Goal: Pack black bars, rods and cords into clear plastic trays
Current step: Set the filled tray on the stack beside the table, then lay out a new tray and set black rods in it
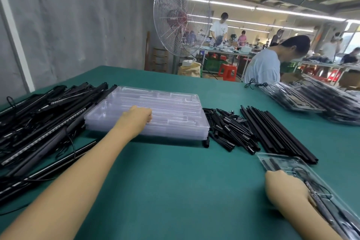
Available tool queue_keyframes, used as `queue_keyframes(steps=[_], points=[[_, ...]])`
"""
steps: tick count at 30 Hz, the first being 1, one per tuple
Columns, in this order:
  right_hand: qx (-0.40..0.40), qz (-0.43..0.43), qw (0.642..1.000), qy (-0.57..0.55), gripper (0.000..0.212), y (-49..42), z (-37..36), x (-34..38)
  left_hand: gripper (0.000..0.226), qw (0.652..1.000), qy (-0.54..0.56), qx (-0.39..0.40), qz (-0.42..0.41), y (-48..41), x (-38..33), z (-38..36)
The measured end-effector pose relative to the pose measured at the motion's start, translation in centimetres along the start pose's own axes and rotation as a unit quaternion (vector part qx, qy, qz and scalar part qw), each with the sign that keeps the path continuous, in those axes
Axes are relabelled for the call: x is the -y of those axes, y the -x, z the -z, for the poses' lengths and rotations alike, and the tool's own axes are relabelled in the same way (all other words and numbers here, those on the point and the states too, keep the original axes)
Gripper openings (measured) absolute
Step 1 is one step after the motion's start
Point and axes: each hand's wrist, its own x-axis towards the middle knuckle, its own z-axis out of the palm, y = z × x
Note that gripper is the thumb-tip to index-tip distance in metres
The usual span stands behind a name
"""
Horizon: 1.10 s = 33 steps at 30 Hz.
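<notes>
The left hand [136, 121] rests on the stack of empty trays [175, 111] at 12 o'clock. Its fingers are bent out of sight, so its grip cannot be told. At 5 o'clock the right hand [286, 191] grips the filled tray [288, 159] by its edge. Short rods [229, 128] and long bars [276, 132] lie at 2 o'clock.

Nothing is showing clearly enough to be read. A faint print is sitting on the white shirt [219, 29] of a person standing in the background, too small and blurred to make out.
</notes>
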Motion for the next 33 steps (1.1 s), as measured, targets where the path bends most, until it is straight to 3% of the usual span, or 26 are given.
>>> queue_keyframes(steps=[3, 6, 9, 13, 15, 18, 22, 26, 29, 33], points=[[-0.001, -0.008, 1.000, -0.006, 0.046, -0.3, 0.1, -0.1, 0.013, 0.998, -0.037, 0.009, -0.047, 0.2, 0.3, 0.1], [0.019, -0.014, 1.000, -0.008, 0.047, -0.5, 0.3, 0.2, 0.030, 0.994, -0.059, 0.014, -0.093, 0.1, 0.6, 0.5], [0.026, -0.021, 0.999, -0.025, 0.046, -0.4, 1.5, 0.8, 0.027, 0.997, -0.007, 0.035, -0.071, -0.5, 0.5, 0.9], [-0.107, 0.053, 0.985, -0.128, 0.019, -1.0, 4.3, 3.6, 0.019, 0.990, 0.087, 0.110, -0.029, -1.5, 1.1, 1.5], [-0.151, 0.121, 0.944, -0.267, 0.012, -2.2, 5.3, 6.0, 0.018, 0.988, 0.080, 0.125, -0.030, -1.7, 1.1, 1.7], [-0.172, 0.177, 0.823, -0.512, 0.023, -4.5, 5.8, 9.5, 0.016, 0.991, 0.046, 0.122, -0.044, -2.0, 0.6, 1.7], [-0.162, 0.069, 0.643, -0.745, 0.016, -6.6, 5.4, 12.0, 0.021, 0.978, -0.162, 0.080, -0.107, -1.6, -0.8, 1.4], [-0.148, 0.041, 0.529, -0.835, 0.011, -7.6, 3.8, 13.0, 0.047, 0.930, -0.312, 0.041, -0.189, -0.9, -1.6, 0.1], [-0.142, 0.045, 0.485, -0.862, 0.014, -7.8, 2.9, 13.6, 0.050, 0.914, -0.343, 0.020, -0.215, -0.6, -1.9, -0.9], [-0.159, 0.043, 0.486, -0.858, 0.014, -7.7, 3.1, 13.9, 0.050, 0.919, -0.325, 0.007, -0.223, -0.5, -2.1, -0.5]])
